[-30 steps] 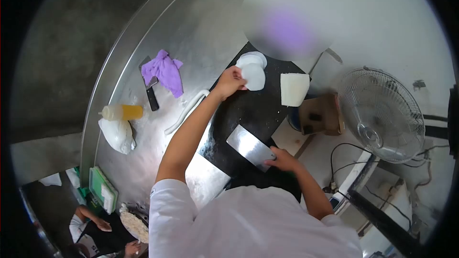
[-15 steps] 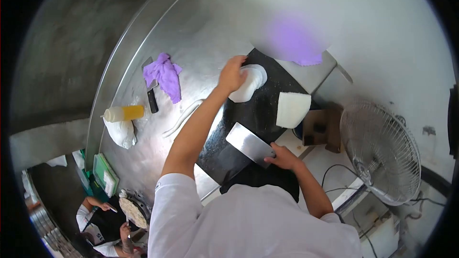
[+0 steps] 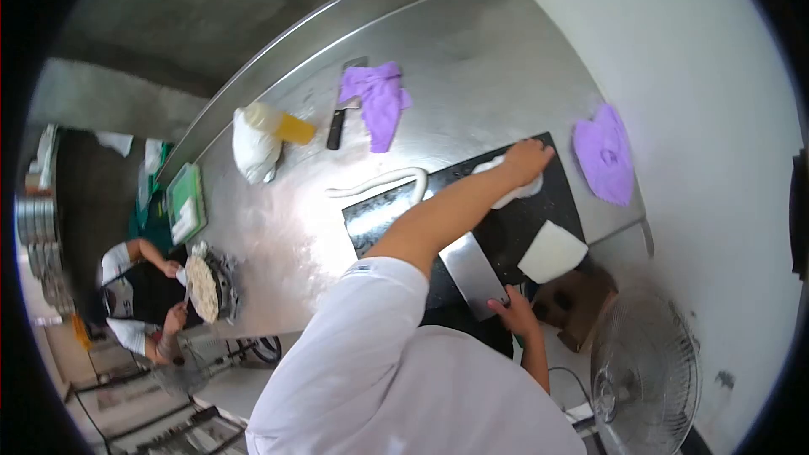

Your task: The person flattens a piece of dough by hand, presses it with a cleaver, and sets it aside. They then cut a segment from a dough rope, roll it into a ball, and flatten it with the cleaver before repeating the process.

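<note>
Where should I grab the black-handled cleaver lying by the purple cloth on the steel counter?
Take the black-handled cleaver by its handle, coming from the person's side with the hand over the top. The handle lies bare on the steel counter and points that way. The blade end is partly tucked under the purple cloth.

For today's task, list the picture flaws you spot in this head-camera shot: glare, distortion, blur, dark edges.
Head view: fisheye bends the steel counter into a curve; black corners ring the frame; bright glare washes out the counter left of the black board; the cleaver in the right hand shines pale; the fan at the lower edge looks soft.
</note>
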Motion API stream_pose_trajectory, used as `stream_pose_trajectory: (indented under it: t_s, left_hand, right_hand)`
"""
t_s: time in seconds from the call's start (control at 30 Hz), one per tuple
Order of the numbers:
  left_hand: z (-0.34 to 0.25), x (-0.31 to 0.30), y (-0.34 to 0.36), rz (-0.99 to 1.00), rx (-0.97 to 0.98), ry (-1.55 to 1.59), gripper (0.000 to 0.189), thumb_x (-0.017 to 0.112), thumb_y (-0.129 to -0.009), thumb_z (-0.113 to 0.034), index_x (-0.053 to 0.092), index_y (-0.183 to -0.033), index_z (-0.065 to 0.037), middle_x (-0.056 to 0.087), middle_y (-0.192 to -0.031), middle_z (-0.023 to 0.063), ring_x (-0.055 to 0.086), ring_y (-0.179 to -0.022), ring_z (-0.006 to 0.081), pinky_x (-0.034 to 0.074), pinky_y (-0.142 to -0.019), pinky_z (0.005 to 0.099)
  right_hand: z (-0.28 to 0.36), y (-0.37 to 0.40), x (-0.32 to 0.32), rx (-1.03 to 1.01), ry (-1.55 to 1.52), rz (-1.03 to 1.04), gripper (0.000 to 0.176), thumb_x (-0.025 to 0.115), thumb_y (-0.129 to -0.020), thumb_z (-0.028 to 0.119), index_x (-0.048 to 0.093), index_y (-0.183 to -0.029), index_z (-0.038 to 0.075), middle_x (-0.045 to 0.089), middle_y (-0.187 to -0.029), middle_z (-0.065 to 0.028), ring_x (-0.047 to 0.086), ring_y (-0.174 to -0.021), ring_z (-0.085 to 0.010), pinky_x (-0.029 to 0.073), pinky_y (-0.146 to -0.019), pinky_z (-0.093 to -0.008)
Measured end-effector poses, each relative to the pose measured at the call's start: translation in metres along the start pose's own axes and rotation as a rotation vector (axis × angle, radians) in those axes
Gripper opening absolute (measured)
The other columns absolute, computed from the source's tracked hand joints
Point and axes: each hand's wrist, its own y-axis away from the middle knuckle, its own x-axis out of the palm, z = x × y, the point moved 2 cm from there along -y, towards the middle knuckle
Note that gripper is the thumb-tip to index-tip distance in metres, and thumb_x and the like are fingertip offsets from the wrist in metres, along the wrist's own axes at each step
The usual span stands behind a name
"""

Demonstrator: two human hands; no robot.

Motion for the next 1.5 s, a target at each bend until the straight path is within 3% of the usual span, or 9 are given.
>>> stream_pose_trajectory:
  t_s: [0.17,0.23,0.27,0.33,0.67,0.93,1.07,1.13,1.5]
  left_hand:
    - [-0.003,0.002,-0.005,0.072,-0.063,-0.084,0.026,0.06,-0.093,-0.018,0.066,-0.116,-0.008,0.072,-0.109,0.0131,0.065,-0.111,0.031,0.049,-0.094,0.0481]
    - [-0.005,0.001,-0.005,0.094,-0.033,-0.15,0.023,0.06,-0.093,-0.019,0.07,-0.112,-0.009,0.072,-0.11,0.0108,0.065,-0.111,0.0293,0.046,-0.097,0.05]
    - [-0.006,0.002,-0.007,0.121,-0.014,-0.16,0.022,0.062,-0.093,-0.019,0.074,-0.109,-0.012,0.071,-0.116,0.0098,0.064,-0.115,0.0305,0.041,-0.103,0.0522]
    - [-0.006,-0.007,0.001,0.047,0.064,-0.152,0.02,0.061,-0.092,-0.017,0.074,-0.106,-0.011,0.071,-0.115,0.0096,0.064,-0.113,0.0299,0.043,-0.1,0.0512]
    - [0.009,-0.02,0.001,0.174,0.157,0.059,0.027,0.069,-0.087,-0.018,0.066,-0.113,-0.011,0.071,-0.11,0.0074,0.064,-0.114,0.0287,0.051,-0.094,0.0454]
    - [0.012,-0.01,-0.006,0.225,0.195,-0.035,0.018,0.07,-0.087,-0.022,0.072,-0.103,-0.013,0.07,-0.11,0.0061,0.063,-0.113,0.0279,0.05,-0.095,0.0451]
    - [0.008,-0.013,0.004,0.133,0.194,-0.081,0.02,0.063,-0.09,-0.02,0.074,-0.104,-0.013,0.068,-0.113,0.0066,0.06,-0.116,0.0284,0.047,-0.099,0.0483]
    - [0.01,-0.017,0.014,0.073,0.204,-0.092,0.022,0.06,-0.09,-0.02,0.074,-0.106,-0.012,0.068,-0.113,0.0068,0.059,-0.117,0.0288,0.046,-0.099,0.0493]
    - [0.007,-0.013,0.017,0.112,0.269,-0.215,0.017,0.061,-0.093,-0.018,0.068,-0.107,-0.014,0.073,-0.108,0.0065,0.068,-0.111,0.027,0.048,-0.097,0.0496]
  right_hand:
    - [-0.016,-0.005,0.002,0.03,-0.043,0.003,0.041,0.073,-0.094,0.029,0.061,-0.119,-0.001,0.071,-0.11,-0.0233,0.069,-0.104,-0.0369,0.052,-0.087,-0.0421]
    - [-0.021,-0.007,0.001,-0.085,-0.084,-0.081,0.03,0.073,-0.095,0.028,0.061,-0.105,0.002,0.062,-0.073,-0.0042,0.055,-0.057,-0.0132,0.044,-0.051,-0.0318]
    - [-0.027,-0.008,-0.001,-0.075,-0.075,-0.08,0.03,0.073,-0.095,0.028,0.061,-0.105,0.002,0.062,-0.073,-0.0042,0.055,-0.057,-0.0132,0.044,-0.051,-0.0318]
    - [-0.018,-0.006,-0.005,-0.007,-0.066,0.0,0.04,0.073,-0.094,0.03,0.063,-0.118,-0.001,0.072,-0.1,-0.0182,0.07,-0.09,-0.0301,0.053,-0.079,-0.0408]
    - [-0.004,-0.018,-0.01,0.121,-0.139,0.006,0.04,0.072,-0.095,0.032,0.065,-0.115,-0.001,0.067,-0.079,-0.0088,0.062,-0.07,-0.0183,0.05,-0.065,-0.0356]
    - [-0.011,-0.021,-0.011,0.064,-0.063,0.016,0.04,0.07,-0.096,0.032,0.067,-0.119,-0.002,0.073,-0.103,-0.0154,0.067,-0.094,-0.021,0.052,-0.084,-0.0364]
    - [-0.014,-0.024,-0.008,0.043,-0.101,0.033,0.04,0.07,-0.096,0.031,0.067,-0.118,-0.002,0.073,-0.102,-0.0149,0.067,-0.093,-0.0214,0.052,-0.084,-0.0373]
    - [-0.025,-0.031,-0.001,-0.192,-0.138,-0.065,0.033,0.073,-0.095,0.03,0.066,-0.109,0.001,0.062,-0.075,-0.0008,0.053,-0.06,-0.0085,0.042,-0.052,-0.0269]
    - [-0.009,-0.02,0.001,0.011,-0.105,-0.016,0.031,0.071,-0.095,0.026,0.065,-0.104,-0.002,0.064,-0.08,-0.0066,0.056,-0.063,-0.0144,0.047,-0.059,-0.0337]
